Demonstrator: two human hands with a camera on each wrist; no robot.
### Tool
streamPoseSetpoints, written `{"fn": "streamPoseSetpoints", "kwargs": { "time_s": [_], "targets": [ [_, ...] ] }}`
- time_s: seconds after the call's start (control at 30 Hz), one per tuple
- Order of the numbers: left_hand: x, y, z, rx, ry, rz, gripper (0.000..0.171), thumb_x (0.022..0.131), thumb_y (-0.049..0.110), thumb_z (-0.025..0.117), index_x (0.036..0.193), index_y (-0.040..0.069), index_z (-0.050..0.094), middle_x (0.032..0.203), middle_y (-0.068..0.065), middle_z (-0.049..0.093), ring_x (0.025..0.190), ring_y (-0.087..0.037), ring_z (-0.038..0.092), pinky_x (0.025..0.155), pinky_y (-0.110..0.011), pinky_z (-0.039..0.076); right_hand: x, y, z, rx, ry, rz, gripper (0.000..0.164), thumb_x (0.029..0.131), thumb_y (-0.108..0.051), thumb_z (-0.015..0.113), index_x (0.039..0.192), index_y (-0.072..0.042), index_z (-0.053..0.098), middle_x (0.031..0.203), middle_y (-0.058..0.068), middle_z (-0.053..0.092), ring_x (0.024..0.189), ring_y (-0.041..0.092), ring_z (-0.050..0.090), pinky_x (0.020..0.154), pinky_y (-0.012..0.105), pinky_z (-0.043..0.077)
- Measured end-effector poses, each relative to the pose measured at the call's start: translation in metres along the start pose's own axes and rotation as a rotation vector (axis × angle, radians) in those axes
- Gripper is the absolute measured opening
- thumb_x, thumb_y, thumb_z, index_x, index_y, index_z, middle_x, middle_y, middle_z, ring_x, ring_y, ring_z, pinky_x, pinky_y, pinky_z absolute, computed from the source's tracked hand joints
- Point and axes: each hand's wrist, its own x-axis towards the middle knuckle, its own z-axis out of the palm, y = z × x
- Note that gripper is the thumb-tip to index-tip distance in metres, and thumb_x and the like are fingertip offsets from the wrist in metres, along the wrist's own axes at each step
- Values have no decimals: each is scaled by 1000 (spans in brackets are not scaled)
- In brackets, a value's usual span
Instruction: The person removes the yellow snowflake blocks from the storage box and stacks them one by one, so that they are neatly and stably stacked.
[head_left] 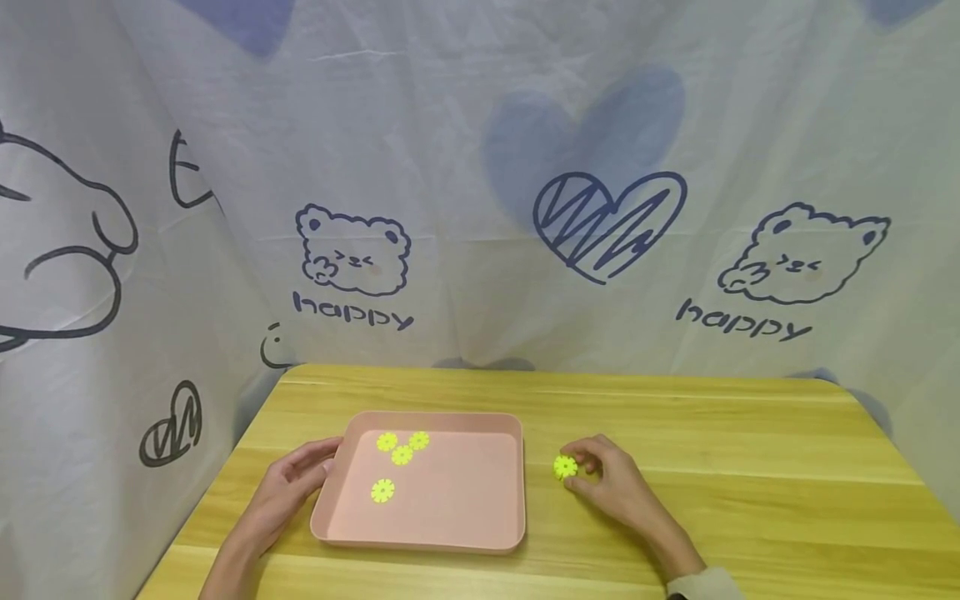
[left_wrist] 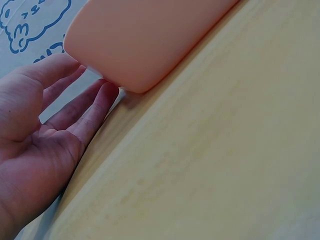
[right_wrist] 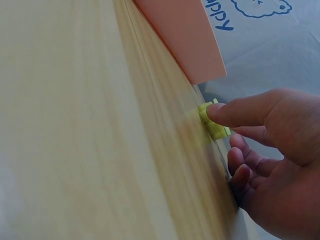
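In the head view a pink tray lies on the wooden table, with several yellow snowflake discs inside. Three of these discs are grouped near its far left corner, and another disc lies nearer the left side. My left hand touches the outside of the tray's left wall, its fingers fairly straight; the left wrist view shows fingertips against the lower wall. To the right of the tray, my right hand pinches a yellow snowflake disc between thumb and fingers. The right wrist view shows that disc close over the table.
The wooden table extends to the right of the tray. Behind and to the left of it hangs a pale cloth printed with hearts, bears and lettering. A light sleeve covers my right wrist.
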Motion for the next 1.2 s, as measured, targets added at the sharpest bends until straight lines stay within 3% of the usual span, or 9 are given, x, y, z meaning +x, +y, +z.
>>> {"fn": "streamPoseSetpoints", "kwargs": {
  "time_s": [0.6, 1.2],
  "targets": [
    [-1, 1, 0, -15, -10, 4, 48, 105, 16, 61, 146, -6, 49, 138, -1, 64, 122, -6, 61, 99, -24, 54, -1, 2, 0, 24, -9, -5, 34, 81, -1, 84, 113, -5, 73, 100, 4, 61, 89, 18, 57, 78, 26, 55],
    [0, 1, 0, -7, -11, 8, 47, 105, 16, 61, 146, -6, 50, 141, -10, 61, 122, -7, 61, 98, -24, 54, -1, 3, 0, 45, -18, -7, 36, 82, -2, 83, 116, -5, 72, 102, 4, 62, 89, 17, 57, 79, 26, 55]
  ]
}}
